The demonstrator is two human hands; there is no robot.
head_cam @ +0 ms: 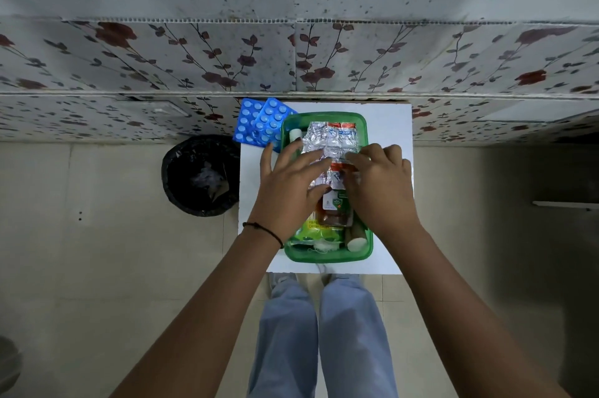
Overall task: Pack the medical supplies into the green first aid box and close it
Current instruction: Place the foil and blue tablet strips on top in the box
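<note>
Both bare forearms reach up from six o'clock to the green first aid box [326,257] on a white table [389,125]. Left hand [288,182] and right hand [379,183] lie spread-fingered on silver foil pill strips [327,141], seemingly pressing rather than gripping. Blue blister packs [259,123] lie at the box's ten o'clock corner.

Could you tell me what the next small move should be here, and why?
Probably press the foil strips flat, then release: both hands rest on them atop the full green box, while the blue blister packs wait outside, unpacked.
</note>
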